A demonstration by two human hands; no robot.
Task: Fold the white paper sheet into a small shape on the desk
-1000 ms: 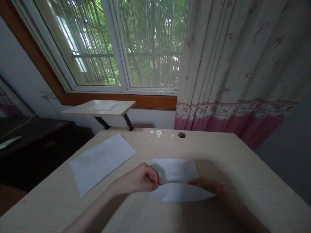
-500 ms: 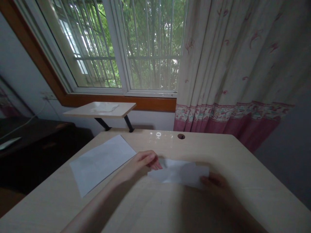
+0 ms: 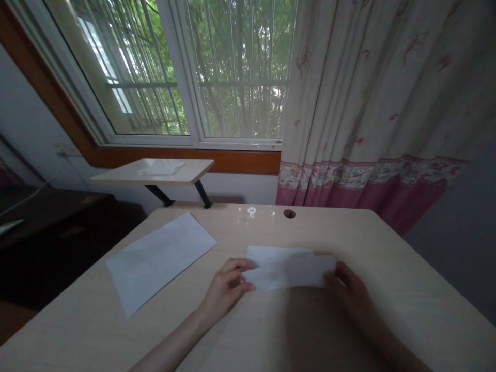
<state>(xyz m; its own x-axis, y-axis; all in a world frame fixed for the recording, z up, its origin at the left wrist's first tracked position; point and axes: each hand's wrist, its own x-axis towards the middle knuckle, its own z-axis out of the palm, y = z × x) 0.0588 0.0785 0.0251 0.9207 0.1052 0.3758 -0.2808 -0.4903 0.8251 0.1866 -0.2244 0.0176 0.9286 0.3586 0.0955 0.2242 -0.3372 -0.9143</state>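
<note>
Steadying a white paper strip (image 3: pixel 287 276) at mid-worktop (image 3: pixel 395 258), I pinch its right end between the thumb and fingers of my right hand (image 3: pixel 351 292). My left hand (image 3: pixel 225 289) curls around the left end, thumb and fingers apart; whether it grips, I cannot tell. The strip overlaps the near part of a second sheet (image 3: pixel 277 253). I judge this step as lining up the two papers; the next move calls for level, gentle fingers. Farther left, a larger sheet (image 3: pixel 163 263) lies apart, short of the raised shelf (image 3: pixel 120 173).
</note>
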